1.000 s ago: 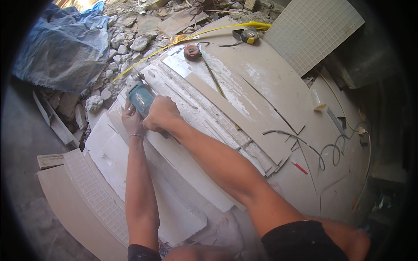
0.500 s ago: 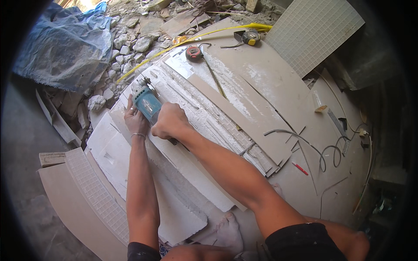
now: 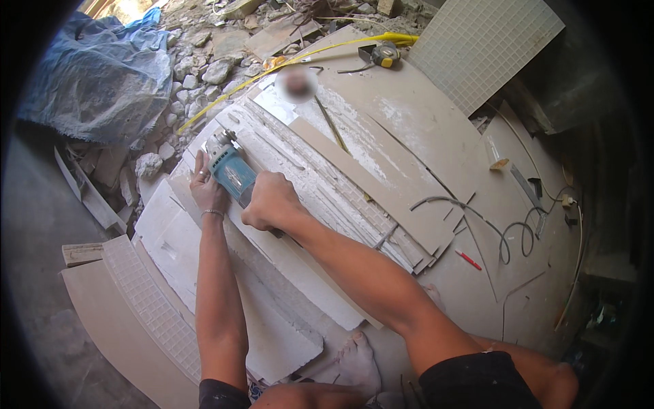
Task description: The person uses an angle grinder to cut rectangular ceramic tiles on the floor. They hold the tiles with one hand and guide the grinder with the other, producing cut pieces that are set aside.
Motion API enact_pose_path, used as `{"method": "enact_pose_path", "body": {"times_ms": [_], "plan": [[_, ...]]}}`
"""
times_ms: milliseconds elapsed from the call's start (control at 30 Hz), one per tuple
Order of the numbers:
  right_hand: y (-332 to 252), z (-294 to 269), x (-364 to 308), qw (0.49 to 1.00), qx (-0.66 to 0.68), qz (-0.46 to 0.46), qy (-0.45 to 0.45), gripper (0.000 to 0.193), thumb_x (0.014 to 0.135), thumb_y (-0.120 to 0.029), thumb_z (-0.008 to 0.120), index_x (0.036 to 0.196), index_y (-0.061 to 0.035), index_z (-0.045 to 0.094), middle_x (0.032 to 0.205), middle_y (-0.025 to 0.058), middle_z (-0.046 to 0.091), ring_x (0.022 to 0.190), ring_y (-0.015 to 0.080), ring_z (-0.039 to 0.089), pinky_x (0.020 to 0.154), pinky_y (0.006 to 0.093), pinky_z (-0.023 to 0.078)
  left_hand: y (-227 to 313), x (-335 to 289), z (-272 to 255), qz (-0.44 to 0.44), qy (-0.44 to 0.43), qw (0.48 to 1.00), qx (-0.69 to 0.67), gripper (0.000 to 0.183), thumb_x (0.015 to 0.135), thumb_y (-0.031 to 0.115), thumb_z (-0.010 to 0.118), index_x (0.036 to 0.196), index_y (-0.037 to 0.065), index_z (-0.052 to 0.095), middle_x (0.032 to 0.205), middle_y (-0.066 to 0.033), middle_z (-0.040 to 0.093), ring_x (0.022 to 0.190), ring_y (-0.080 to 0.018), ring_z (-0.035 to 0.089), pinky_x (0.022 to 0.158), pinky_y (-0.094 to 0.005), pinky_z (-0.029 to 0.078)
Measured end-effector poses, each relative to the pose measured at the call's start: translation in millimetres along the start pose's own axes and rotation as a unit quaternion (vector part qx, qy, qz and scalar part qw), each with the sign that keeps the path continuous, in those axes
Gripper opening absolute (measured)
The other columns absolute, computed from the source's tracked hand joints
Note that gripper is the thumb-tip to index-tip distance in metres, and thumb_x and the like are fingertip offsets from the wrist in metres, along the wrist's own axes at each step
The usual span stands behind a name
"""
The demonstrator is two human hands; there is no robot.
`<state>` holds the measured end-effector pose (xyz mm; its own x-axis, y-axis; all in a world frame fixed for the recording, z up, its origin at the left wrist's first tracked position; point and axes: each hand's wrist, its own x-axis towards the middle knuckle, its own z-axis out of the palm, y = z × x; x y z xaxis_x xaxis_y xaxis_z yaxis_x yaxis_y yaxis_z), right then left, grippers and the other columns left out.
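Think of the whole view as a clock. A teal angle grinder [image 3: 233,176] is between 9 and 10 o'clock, over a pile of long strips [image 3: 286,157] that are white with dust. Its metal head points up toward 11 o'clock. The right hand [image 3: 270,200] is closed around the back of the grinder, with the fingers wrapped tight. The left hand [image 3: 208,187] is by the front of the grinder, on its 9 o'clock side. The grinder hides part of it, so I can't quite tell if it grips the tool or just rests there. A bracelet [image 3: 212,213] goes around that wrist.

A blue tarp [image 3: 102,78] lies at 10 o'clock, all crumpled up. Grey broken rocks [image 3: 218,71] are next to it, at about 11 o'clock. A black and yellow tape measure [image 3: 386,56] sits near 1 o'clock. Between 1 and 2 o'clock there is a big tile [image 3: 487,54] with little squares all over it. A dark grey cord [image 3: 439,199] starts near 3 o'clock and curls around. A red pen [image 3: 469,260] lies close to 4 o'clock. A bare foot [image 3: 359,361], all dusty, is between 5 and 6 o'clock. A wood block [image 3: 83,254] is between 8 and 9 o'clock.
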<state>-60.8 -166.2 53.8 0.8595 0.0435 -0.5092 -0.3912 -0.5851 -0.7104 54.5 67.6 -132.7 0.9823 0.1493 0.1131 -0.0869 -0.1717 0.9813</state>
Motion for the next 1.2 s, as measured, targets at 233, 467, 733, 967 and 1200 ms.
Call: {"method": "enact_pose_path", "body": {"times_ms": [233,467,733,967,1200], "plan": [[-5.4,-1.1,5.9,1.0,-0.005,0.003,-0.003,0.051,0.072,-0.02,0.09,0.111,0.0102,0.077,0.121,0.0313,0.078,0.116,0.041,0.079,0.1,0.0425,0.064,8.1,-4.0,5.2,-0.049,-0.008,0.993,-0.103,0.044,0.101,0.01,0.08,0.144,0.003,0.074,0.177,-0.0094,0.045,0.152,-0.0218,0.054,0.12,-0.035,0.051],[-16.7,-1.6,17.6,1.0,0.002,0.015,-0.004,0.055,0.073,-0.016,0.092,0.12,0.0077,0.076,0.127,0.0266,0.078,0.124,0.037,0.077,0.104,0.0393,0.064,25.4,-9.3,8.8,-0.029,-0.006,0.997,-0.065,0.038,0.1,0.004,0.077,0.138,0.0,0.078,0.178,-0.0046,0.045,0.144,-0.0187,0.062,0.113,-0.0321,0.057],[-19.5,0.6,24.7,1.0,0.005,0.009,0.004,0.06,0.072,-0.021,0.093,0.12,0.0115,0.076,0.127,0.0302,0.077,0.122,0.0392,0.078,0.104,0.0409,0.063,13.0,-4.0,2.6,-0.059,-0.001,0.997,-0.047,0.037,0.1,0.009,0.077,0.137,0.001,0.079,0.177,-0.0051,0.047,0.148,-0.0202,0.059,0.119,-0.0344,0.051],[-19.7,-4.5,17.6,1.0,0.005,0.018,-0.012,0.058,0.073,-0.02,0.093,0.121,0.0083,0.076,0.127,0.0276,0.078,0.123,0.037,0.077,0.104,0.0396,0.064,6.3,-1.1,0.2,0.002,0.001,0.999,0.039,0.04,0.1,0.017,0.079,0.14,0.008,0.079,0.173,-0.006,0.052,0.159,-0.0229,0.047,0.133,-0.0397,0.035],[-5.2,-7.8,-5.0,1.0,0.0,0.021,-0.023,0.053,0.074,-0.016,0.092,0.118,0.0074,0.076,0.128,0.0272,0.078,0.122,0.0374,0.078,0.103,0.0392,0.064,-2.4,3.1,-1.6,0.032,0.003,0.999,0.043,0.046,0.101,0.02,0.078,0.146,0.008,0.074,0.173,-0.0084,0.052,0.16,-0.0234,0.047,0.138,-0.0437,0.023]]}}
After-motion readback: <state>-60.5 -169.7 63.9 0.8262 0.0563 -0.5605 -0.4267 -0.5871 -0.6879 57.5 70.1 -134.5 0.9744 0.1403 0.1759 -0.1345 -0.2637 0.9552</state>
